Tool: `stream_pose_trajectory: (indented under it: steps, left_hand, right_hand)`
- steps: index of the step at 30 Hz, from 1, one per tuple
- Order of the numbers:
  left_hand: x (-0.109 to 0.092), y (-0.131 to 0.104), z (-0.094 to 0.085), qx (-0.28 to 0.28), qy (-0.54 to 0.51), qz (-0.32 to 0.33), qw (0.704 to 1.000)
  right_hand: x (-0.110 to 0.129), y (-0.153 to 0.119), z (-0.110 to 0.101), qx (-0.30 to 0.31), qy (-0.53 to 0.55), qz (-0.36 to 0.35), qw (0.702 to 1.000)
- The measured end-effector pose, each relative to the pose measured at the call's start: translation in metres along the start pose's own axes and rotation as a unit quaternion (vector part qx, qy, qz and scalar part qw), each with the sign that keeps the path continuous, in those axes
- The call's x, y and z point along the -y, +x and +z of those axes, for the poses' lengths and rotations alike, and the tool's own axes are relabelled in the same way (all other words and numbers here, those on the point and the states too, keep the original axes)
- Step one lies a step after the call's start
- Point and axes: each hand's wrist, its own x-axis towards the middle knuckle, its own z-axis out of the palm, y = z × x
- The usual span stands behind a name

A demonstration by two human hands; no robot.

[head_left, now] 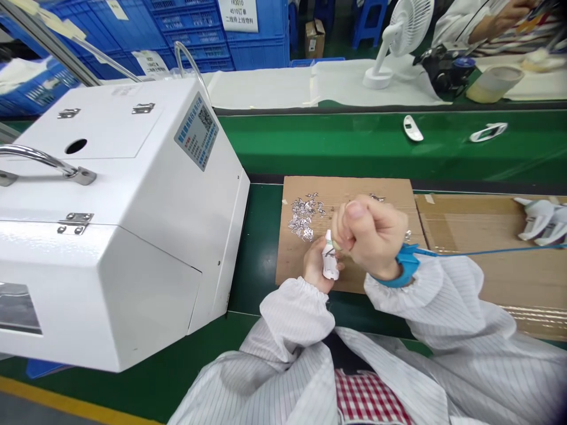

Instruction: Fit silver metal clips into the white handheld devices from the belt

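My left hand (315, 265) is closed around a small white plastic housing (329, 264), tilted upward over the cardboard sheet (292, 265). Just above and right of it is my right hand (370, 227), its fingers curled tightly near the housing's upper end. What those fingers pinch, if anything, is hidden behind the fist. A blue wrist strap (405, 265) with a cord circles my right wrist. Left of my hands, a pile of small shiny metal pieces (303, 217) lies on the cardboard. A few more such pieces show behind and beside my right hand.
A big white metal machine (177, 206) fills the left side. White plastic parts (543, 218) lie on a second cardboard (465, 224) at right. Two white shells (413, 128) sit on the green conveyor (319, 141). Beyond are a fan (394, 44) and a co-worker's hand (509, 18).
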Motion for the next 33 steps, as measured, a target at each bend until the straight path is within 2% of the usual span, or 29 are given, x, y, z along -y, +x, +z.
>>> stream_pose_trajectory:
  steps: [4,7,12,16,19,21,22,24,26,27,28,29,31,32,33]
  left_hand:
    - [-0.005,-0.005,0.004,-0.002,0.008,-0.027,1.0]
    - [-0.008,-0.011,0.009,-0.013,0.018,-0.04,0.999]
    - [-0.008,-0.013,0.01,-0.018,0.026,-0.04,0.999]
    - [-0.005,-0.008,0.005,0.007,0.015,-0.04,0.999]
    - [-0.003,-0.003,0.001,0.014,0.004,-0.035,0.999]
    - [-0.004,-0.003,0.001,-0.006,0.008,-0.039,0.999]
    - [-0.006,-0.004,0.002,-0.019,0.015,-0.041,0.999]
    - [-0.013,-0.008,0.006,-0.035,0.022,-0.027,0.999]
    - [-0.021,-0.012,0.013,-0.044,0.012,0.032,0.998]
    - [-0.026,-0.012,0.017,-0.045,0.004,0.077,0.996]
    - [-0.029,-0.011,0.022,-0.045,-0.001,0.124,0.991]
    - [-0.033,-0.008,0.027,-0.044,0.002,0.17,0.984]
    - [-0.037,0.002,0.035,-0.03,0.043,0.247,0.968]
    - [-0.038,0.009,0.038,-0.02,0.081,0.273,0.958]
    - [-0.04,0.017,0.039,-0.011,0.127,0.289,0.949]
  right_hand:
    - [0.007,0.009,-0.006,-0.045,0.061,-0.008,0.997]
    - [0.009,0.015,-0.012,-0.078,0.053,-0.005,0.996]
    - [0.004,0.016,-0.014,-0.071,0.035,0.005,0.997]
    - [0.0,0.005,-0.01,-0.042,0.029,0.02,0.998]
    - [-0.001,-0.006,-0.008,-0.005,0.022,-0.001,1.0]
    - [0.005,-0.006,-0.012,0.022,0.015,-0.03,0.999]
    - [0.009,-0.003,-0.016,0.018,0.019,-0.046,0.999]
    - [0.017,0.008,-0.027,-0.045,0.023,-0.059,0.997]
    - [0.021,0.019,-0.041,-0.103,-0.025,0.007,0.994]
    - [0.019,0.022,-0.048,-0.081,-0.083,0.086,0.99]
    - [0.013,0.022,-0.052,-0.006,-0.14,0.189,0.972]
    - [0.005,0.021,-0.055,0.093,-0.166,0.292,0.937]
    - [-0.02,0.015,-0.056,0.28,-0.105,0.462,0.835]
    - [-0.033,0.014,-0.056,0.294,-0.064,0.502,0.811]
    - [-0.048,0.016,-0.056,0.284,-0.052,0.525,0.8]
